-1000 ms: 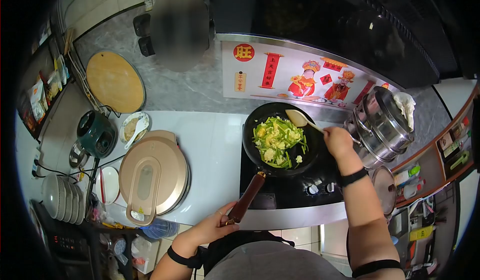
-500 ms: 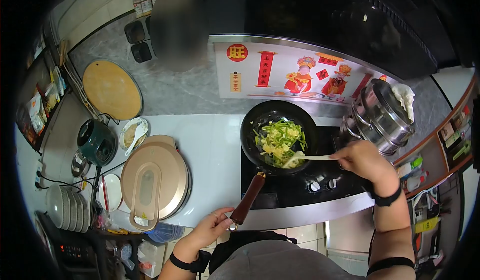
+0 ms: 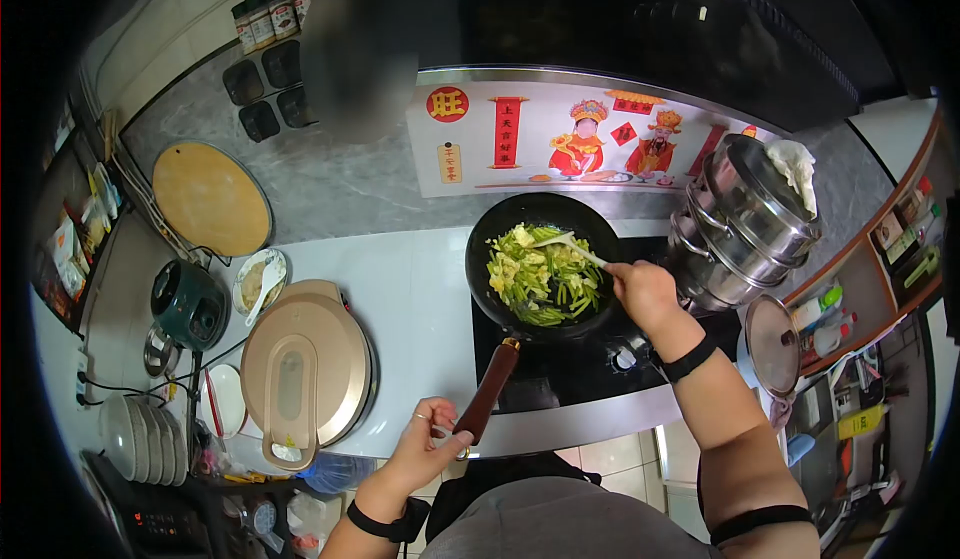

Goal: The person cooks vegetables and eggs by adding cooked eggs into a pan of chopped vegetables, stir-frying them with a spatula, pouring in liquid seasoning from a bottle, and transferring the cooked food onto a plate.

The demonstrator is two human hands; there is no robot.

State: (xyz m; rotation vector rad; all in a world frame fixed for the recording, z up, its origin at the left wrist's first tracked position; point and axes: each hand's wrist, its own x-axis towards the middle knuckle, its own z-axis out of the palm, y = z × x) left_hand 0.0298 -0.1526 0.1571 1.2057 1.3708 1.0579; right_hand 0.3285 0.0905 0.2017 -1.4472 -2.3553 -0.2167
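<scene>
On the black cooktop [image 3: 540, 387], a dark wok [image 3: 489, 294] holds chopped green stalks [image 3: 545, 294] mixed with yellow scrambled egg [image 3: 512, 252]. My right hand [image 3: 648, 297] is closed around the handle of a cream-coloured spatula [image 3: 585, 252], whose head rests among the food at the back of the wok. The wok's brown wooden handle [image 3: 490, 391] points toward me. My left hand [image 3: 418, 451] is at that handle's end, thumb against it near the metal ring and fingers curled loosely beside it.
A stacked steel steamer [image 3: 745, 219] with a cloth on top stands right of the wok. A round beige electric pan [image 3: 330, 344] sits on the left counter, near a plate with a white spoon [image 3: 265, 294] and a green cooker [image 3: 190, 304]. A glass lid [image 3: 775, 344] stands at right.
My right hand has moved left and up, carrying the spatula from the wok's front to its back. The food has been shifted around. My left hand stays at the handle, its fingers slightly more raised.
</scene>
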